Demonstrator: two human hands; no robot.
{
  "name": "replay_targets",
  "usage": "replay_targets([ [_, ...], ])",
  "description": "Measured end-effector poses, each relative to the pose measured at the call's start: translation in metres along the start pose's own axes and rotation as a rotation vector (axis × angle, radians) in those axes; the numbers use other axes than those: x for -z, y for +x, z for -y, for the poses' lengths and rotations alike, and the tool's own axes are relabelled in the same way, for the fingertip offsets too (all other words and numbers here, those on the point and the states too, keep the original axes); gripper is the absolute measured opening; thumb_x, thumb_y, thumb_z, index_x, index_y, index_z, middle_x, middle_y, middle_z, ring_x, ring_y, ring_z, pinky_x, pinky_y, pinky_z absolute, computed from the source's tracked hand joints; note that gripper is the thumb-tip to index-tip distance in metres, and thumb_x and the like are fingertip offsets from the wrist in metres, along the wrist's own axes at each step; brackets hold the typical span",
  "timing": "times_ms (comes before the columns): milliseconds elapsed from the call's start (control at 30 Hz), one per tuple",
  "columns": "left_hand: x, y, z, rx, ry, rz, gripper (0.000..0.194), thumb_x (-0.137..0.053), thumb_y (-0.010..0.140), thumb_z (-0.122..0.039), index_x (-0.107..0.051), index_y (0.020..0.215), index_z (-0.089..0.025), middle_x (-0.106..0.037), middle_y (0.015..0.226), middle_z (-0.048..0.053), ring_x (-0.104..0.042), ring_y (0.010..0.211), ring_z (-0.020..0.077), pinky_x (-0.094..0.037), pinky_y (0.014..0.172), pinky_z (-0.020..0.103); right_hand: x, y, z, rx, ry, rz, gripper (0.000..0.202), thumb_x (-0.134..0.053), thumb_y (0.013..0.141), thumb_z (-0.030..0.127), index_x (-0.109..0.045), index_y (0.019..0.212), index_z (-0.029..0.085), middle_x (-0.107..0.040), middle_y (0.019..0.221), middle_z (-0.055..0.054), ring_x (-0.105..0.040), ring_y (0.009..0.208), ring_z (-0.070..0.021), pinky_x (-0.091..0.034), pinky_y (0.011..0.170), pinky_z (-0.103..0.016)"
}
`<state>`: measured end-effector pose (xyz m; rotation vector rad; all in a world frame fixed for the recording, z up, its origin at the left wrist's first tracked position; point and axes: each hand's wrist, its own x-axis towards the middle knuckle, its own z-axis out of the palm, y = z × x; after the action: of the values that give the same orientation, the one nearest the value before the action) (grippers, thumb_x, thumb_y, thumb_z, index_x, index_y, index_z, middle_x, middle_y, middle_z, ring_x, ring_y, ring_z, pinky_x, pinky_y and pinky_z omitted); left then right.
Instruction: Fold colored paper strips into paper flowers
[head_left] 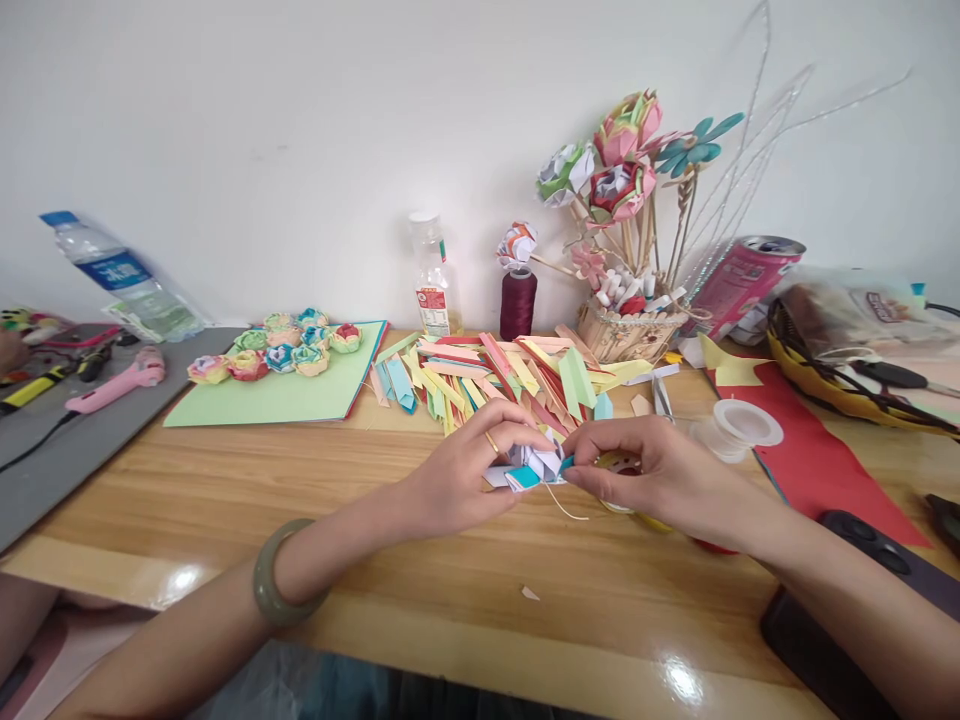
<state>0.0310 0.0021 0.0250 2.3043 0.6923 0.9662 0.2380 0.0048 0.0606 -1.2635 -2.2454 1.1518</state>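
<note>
Above the wooden table, my left hand [466, 472] pinches a folded paper flower [541, 463] of white and blue strips between thumb and fingers. A thin pale string [562, 506] hangs from its underside. My right hand [646, 462] has thumb and forefinger closed on a blue folded edge at the flower's right side. Just behind my hands lies a pile of folded paper strips [487, 372] in red, yellow, green, pink and blue. A roll of tape [616, 464] is partly hidden behind my right hand.
Several finished paper flowers [279, 357] sit on green paper [225, 408] at the left. Behind stand a bottle [430, 280], a thread spool [517, 305] and a flower basket [628, 335]. A clear spool [739, 430], red paper [817, 450] and a phone [862, 545] lie at the right.
</note>
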Motion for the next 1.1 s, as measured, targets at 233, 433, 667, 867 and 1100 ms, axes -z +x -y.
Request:
replay_targets([
  [233,0.0,0.001,0.001,-0.078,0.065,-0.007,0.037,-0.05,0.074,-0.006,-0.046,0.108,-0.022,-0.048,0.102,0.006,-0.05,0.098,0.0149,-0.048,0.077,0.029,-0.003,0.001,-0.004,0.015,-0.065,-0.047,0.019,-0.051,0.077,0.032,-0.056,0.063,0.02,-0.052,0.057,0.002,-0.043,0.051,-0.0102,-0.034,0.048,-0.023],
  [433,-0.001,0.005,0.001,-0.105,0.086,-0.026,0.034,-0.05,0.076,-0.008,-0.046,0.107,-0.022,-0.048,0.102,0.006,-0.05,0.101,0.016,-0.046,0.084,0.034,-0.007,0.0,-0.003,-0.009,-0.166,-0.176,0.016,-0.054,0.075,0.031,-0.055,0.064,0.02,-0.055,0.059,0.001,-0.046,0.053,-0.0113,-0.036,0.049,-0.023],
  [667,-0.002,0.01,-0.002,-0.1,0.085,-0.089,0.029,-0.05,0.077,-0.01,-0.047,0.103,-0.023,-0.05,0.102,0.006,-0.053,0.099,0.016,-0.046,0.083,0.034,-0.013,-0.003,0.0,-0.009,-0.185,-0.303,0.016,-0.055,0.075,0.034,-0.053,0.068,0.019,-0.057,0.061,0.001,-0.049,0.052,-0.0112,-0.034,0.047,-0.022],
  [867,-0.002,0.011,-0.003,-0.102,0.109,-0.111,0.027,-0.051,0.076,-0.009,-0.048,0.1,-0.022,-0.05,0.099,0.006,-0.053,0.096,0.0151,-0.047,0.081,0.032,-0.01,-0.005,0.002,0.056,-0.243,-0.298,0.013,-0.054,0.076,0.032,-0.054,0.073,0.019,-0.059,0.064,0.0,-0.05,0.051,-0.011,-0.035,0.048,-0.022],
  [1100,-0.002,0.006,0.0,-0.121,0.168,-0.07,0.03,-0.049,0.075,-0.004,-0.049,0.1,-0.021,-0.049,0.102,0.006,-0.052,0.099,0.015,-0.046,0.084,0.032,-0.007,-0.005,-0.003,0.096,-0.453,-0.298,0.017,-0.042,0.083,0.028,-0.055,0.078,0.019,-0.059,0.059,-0.001,-0.05,0.048,-0.0118,-0.032,0.048,-0.023],
])
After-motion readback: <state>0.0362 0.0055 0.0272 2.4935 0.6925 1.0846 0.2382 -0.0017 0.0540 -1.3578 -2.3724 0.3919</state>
